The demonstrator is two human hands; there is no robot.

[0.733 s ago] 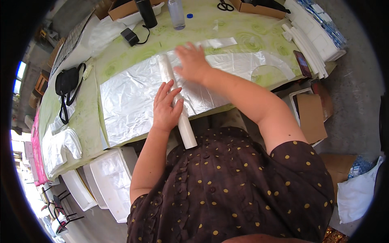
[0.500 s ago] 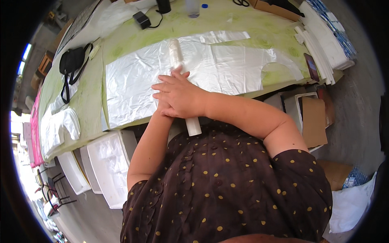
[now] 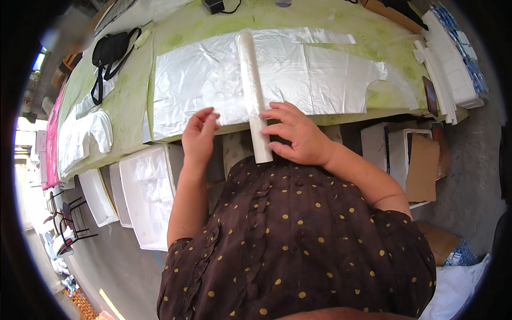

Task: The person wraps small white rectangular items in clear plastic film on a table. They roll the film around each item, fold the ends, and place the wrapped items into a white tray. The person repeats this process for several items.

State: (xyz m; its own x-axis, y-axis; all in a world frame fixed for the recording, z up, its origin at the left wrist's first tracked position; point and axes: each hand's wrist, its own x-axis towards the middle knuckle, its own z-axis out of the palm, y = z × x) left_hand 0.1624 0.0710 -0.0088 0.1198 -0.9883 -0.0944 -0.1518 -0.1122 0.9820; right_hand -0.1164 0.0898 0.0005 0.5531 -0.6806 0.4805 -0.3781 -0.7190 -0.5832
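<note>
A pale tube wound with thin plastic film (image 3: 248, 74) lies lengthwise across the flat sheet of clear plastic film (image 3: 197, 80) on the table, its near end jutting past the front edge toward me. Just right of that end is my right hand (image 3: 301, 136), its fingers spread and the tips touching the tube's side. To the left of the tube my left hand (image 3: 200, 138) is raised off it, with thumb and fingertips drawn together. A small pale bit shows at those fingertips, too small to name.
A green patterned cloth (image 3: 186, 26) covers the table. On it are a black bag (image 3: 111, 49) at the left, a phone (image 3: 430, 96) at the right edge and white rolls (image 3: 436, 80) beside it. White bins (image 3: 146, 197) and a brown cardboard box (image 3: 423, 168) stand below.
My hands, stacked on the tube before, have come apart. The left moved off to the left, and the right slid to the tube's right side near its end. The view has shifted.
</note>
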